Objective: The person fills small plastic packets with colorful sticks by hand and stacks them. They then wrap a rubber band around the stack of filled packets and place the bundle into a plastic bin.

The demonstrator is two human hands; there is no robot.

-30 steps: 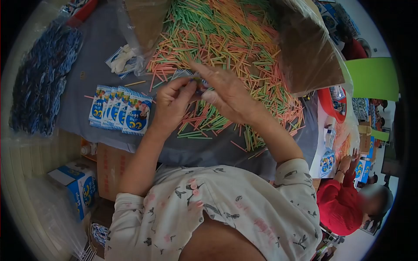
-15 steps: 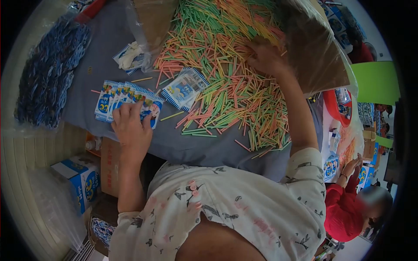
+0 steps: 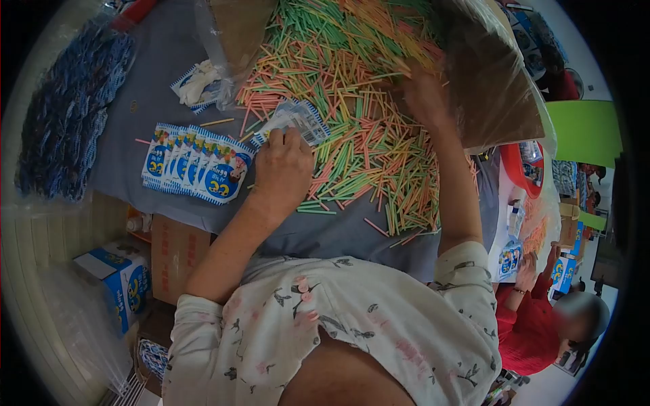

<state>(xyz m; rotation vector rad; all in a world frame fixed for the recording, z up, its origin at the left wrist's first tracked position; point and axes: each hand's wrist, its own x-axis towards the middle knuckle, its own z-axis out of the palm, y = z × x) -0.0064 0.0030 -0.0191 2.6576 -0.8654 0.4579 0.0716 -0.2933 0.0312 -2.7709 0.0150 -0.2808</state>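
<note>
My left hand (image 3: 283, 169) rests over the lower part of a single blue-and-white packet (image 3: 313, 125), its fingers bent and pressed together on it. To its left, several overlapping blue-and-white packets (image 3: 220, 174) lie fanned in a row. My right hand (image 3: 425, 98) reaches into a large spread of pink, green and yellow sticks (image 3: 352, 101); its fingertips are blurred among them, and any stick in its grasp cannot be made out.
A clear bag of blue packets (image 3: 74, 111) lies at the far left. White crumpled material (image 3: 200, 84) sits on another packet. Cardboard flaps (image 3: 497, 91) flank the sticks. At the right, a co-worker in red (image 3: 535, 331) works near a red basket (image 3: 520, 169).
My left hand has moved right from the fanned packets onto the single packet. My right hand has shifted slightly right among the sticks.
</note>
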